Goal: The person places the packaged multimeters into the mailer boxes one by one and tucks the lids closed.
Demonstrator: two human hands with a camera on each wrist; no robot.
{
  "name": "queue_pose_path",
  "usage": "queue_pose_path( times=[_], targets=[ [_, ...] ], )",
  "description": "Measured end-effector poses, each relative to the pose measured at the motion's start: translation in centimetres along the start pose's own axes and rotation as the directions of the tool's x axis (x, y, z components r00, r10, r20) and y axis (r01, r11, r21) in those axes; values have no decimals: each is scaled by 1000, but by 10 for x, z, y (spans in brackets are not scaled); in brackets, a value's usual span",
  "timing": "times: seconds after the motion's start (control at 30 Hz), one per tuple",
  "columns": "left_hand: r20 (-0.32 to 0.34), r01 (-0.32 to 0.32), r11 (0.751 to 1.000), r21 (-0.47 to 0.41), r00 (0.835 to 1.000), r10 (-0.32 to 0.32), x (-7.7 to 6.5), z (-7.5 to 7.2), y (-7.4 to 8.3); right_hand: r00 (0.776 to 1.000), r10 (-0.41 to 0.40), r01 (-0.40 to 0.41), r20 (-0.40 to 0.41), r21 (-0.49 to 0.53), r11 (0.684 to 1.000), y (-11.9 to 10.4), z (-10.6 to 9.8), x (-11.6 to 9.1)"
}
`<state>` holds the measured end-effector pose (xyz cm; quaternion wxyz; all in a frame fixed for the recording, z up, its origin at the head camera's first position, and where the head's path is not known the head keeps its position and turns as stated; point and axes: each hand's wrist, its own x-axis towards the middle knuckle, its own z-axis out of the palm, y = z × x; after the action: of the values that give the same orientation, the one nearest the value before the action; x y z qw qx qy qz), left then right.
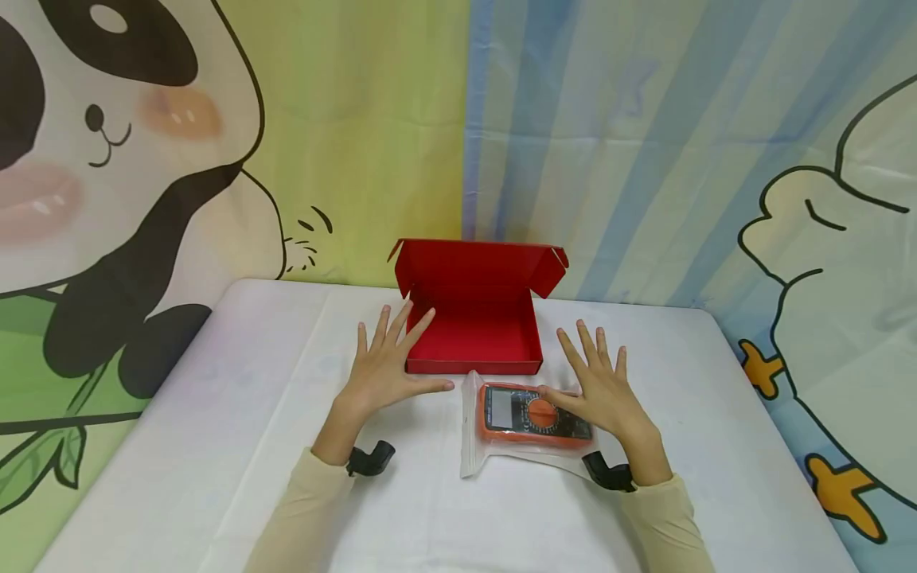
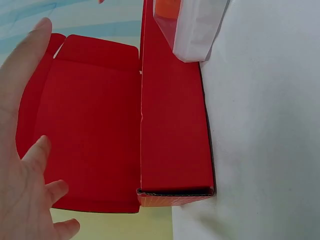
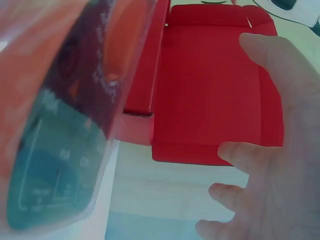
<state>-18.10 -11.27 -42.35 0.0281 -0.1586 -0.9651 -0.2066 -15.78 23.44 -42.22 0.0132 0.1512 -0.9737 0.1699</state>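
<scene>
An orange-and-black multimeter [image 1: 501, 410] with a round orange dial lies in a clear plastic bag [image 1: 470, 430] in front of an open red cardboard box [image 1: 473, 368]. My left hand [image 1: 380, 374], fingers spread, hovers at the box's left front corner and holds nothing. Over on the right, my right hand [image 1: 605, 390] is also spread, its thumb overlapping the multimeter's upper edge in the head view. Up close in the right wrist view, the multimeter [image 3: 60, 160] shows its blank display. The left wrist view has the box's front wall [image 2: 172, 125] beside the left hand [image 2: 20, 190].
A white cloth covers the table [image 1: 286, 414]. The box's lid [image 1: 473, 267] stands raised at the back, its side flaps out. Behind it hangs a curtain [image 1: 573, 143] with cartoon animals. Black wrist cameras [image 1: 371, 459] jut inward from both wrists.
</scene>
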Motion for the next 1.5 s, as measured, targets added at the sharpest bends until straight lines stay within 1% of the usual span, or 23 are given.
queue_pose_path(
  times=[0.13, 0.3, 0.4, 0.5, 0.6, 0.7, 0.8, 0.97, 1.1, 1.17, 1.3, 1.4, 1.5],
  targets=[
    [-40, -20, 1000, -11, 999, 20, 2, 0, 0, 998, -39, 40, -48, 2, 999, 1, -4, -2],
    [-90, -36, 998, -46, 995, 31, 4, 1, -1, 989, -91, 96, -112, 38, 995, 0, -8, -5],
    [-104, -36, 997, -70, 994, 29, 4, 3, -2, 980, -132, 145, -151, 79, 986, -1, -9, -7],
    [-123, -39, 995, -96, 992, 27, 5, 6, -4, 966, -180, 208, -188, 139, 968, -3, -8, -10],
    [-165, -56, 991, -124, 986, 35, 7, 10, -7, 957, -213, 252, -197, 198, 947, -4, -8, -12],
    [-206, -70, 987, -148, 978, 39, 8, 15, -11, 958, -219, 259, -186, 234, 937, -6, -5, -15],
    [-224, -70, 980, -188, 974, 27, 8, 20, -14, 962, -214, 252, -170, 254, 934, -6, -2, -18],
    [-218, -78, 959, -274, 976, 17, 12, 31, -19, 968, -204, 240, -148, 297, 924, -6, 3, -22],
    [-222, -95, 948, -303, 975, 27, 19, 40, -25, 965, -209, 251, -159, 321, 913, -5, 8, -24],
    [-222, -96, 938, -333, 975, 21, 20, 44, -27, 965, -207, 249, -159, 325, 912, -5, 10, -25],
    [-191, -92, 903, -420, 982, 11, 18, 52, -30, 970, -193, 232, -147, 331, 915, -5, 17, -29],
    [-167, -95, 877, -472, 986, 17, 16, 58, -31, 973, -182, 220, -139, 343, 913, -4, 21, -31],
    [-174, -107, 851, -514, 984, 18, 17, 63, -34, 973, -186, 222, -135, 350, 910, -3, 22, -30]
  ],
)
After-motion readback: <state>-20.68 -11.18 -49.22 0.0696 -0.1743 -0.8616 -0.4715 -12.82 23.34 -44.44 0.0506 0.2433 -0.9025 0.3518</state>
